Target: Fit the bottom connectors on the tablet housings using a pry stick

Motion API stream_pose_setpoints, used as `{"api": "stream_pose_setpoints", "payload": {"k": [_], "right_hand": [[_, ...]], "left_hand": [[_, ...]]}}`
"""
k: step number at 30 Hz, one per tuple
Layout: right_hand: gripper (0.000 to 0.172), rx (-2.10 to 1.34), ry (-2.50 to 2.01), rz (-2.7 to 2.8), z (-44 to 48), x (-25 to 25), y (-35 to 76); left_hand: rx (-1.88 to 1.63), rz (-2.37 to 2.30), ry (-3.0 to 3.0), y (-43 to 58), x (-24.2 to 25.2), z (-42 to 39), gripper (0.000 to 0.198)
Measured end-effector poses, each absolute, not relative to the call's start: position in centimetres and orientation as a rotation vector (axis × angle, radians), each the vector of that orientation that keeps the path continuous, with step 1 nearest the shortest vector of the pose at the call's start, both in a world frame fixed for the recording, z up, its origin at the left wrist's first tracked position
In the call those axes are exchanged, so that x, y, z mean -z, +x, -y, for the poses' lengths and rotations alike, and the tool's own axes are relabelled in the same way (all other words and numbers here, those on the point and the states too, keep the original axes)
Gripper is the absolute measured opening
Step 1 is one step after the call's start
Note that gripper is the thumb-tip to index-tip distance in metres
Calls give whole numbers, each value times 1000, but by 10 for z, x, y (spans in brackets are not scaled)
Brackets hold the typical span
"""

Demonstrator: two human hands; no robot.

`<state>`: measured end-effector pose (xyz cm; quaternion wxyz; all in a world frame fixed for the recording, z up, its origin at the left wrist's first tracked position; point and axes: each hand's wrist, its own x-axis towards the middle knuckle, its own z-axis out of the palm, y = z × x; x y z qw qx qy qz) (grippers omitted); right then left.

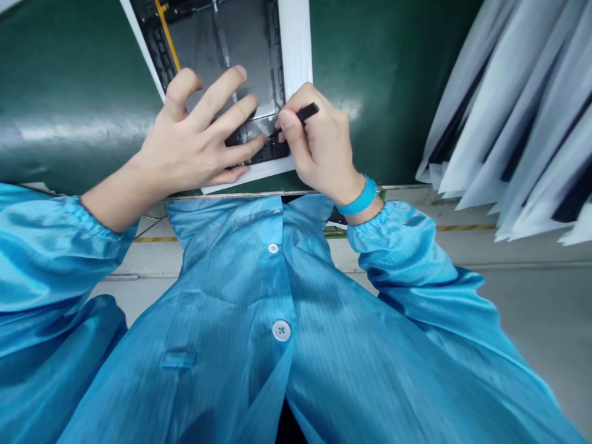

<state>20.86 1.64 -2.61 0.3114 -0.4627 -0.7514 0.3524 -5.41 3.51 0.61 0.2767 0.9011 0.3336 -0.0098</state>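
Head view. Dark device (pixel 250 68), flat, with parts exposed, lies on a white sheet (pixel 296 43) on the green bench (pixel 370 55); its far end runs out of frame at the top. A yellow strip (pixel 167 34) lies along its left side and a clear strip (pixel 221 37) runs lengthwise over its gray face.

Left hand (pixel 192 139): palm down over the near left part of the device, fingers spread, grasping nothing. Index fingertip is at the near end, just beside the right hand's fingers; whether every fingertip makes contact, cannot tell.

Right hand (pixel 326 142): grasping a slim black stick (pixel 308 112) between thumb and fingers, at the device's near right corner. Stick tilted, blunt end up and to the right; lower end partly hidden by the fingers, exact contact unclear. Blue band (pixel 361 197) around the right wrist.

Blue coat (pixel 226 302) on the person, cuffs gathered. White sheets (pixel 504 123) hang in overlapping layers at right, dark pieces between them, well apart from the device.
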Motion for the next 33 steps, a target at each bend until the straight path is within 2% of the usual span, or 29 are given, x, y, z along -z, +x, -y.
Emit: {"api": "stream_pose_setpoints", "payload": {"k": [5,14,16,20,23,26,28,31,33], "right_hand": [[31,-956,-1253,1984,-16,23,207],[42,-947,-1260,1928,-18,29,208],[45,-944,-1224,1955,-19,29,208],[54,-929,-1180,2096,-21,28,208],[56,-928,-1179,2107,-21,30,208],[52,-938,-1195,2049,-19,32,210],[53,-972,-1206,1919,-15,30,213],[55,-1024,-1296,1523,-11,21,218],[51,-1067,-1355,1215,-11,15,219]], "left_hand": [[34,-828,2435,-54,-9,-43,57],[25,-733,2426,-43,-25,-63,58],[61,-674,2456,-43,-28,-69,61],[176,-494,2615,-44,-27,-79,79],[139,-520,2567,-48,-16,-80,76],[-5,-719,2359,-54,-5,-67,63],[-212,-961,2169,-58,-6,-47,62],[-672,-1388,1629,-64,-21,-7,82],[-922,-1512,964,-65,-30,14,89]]}}
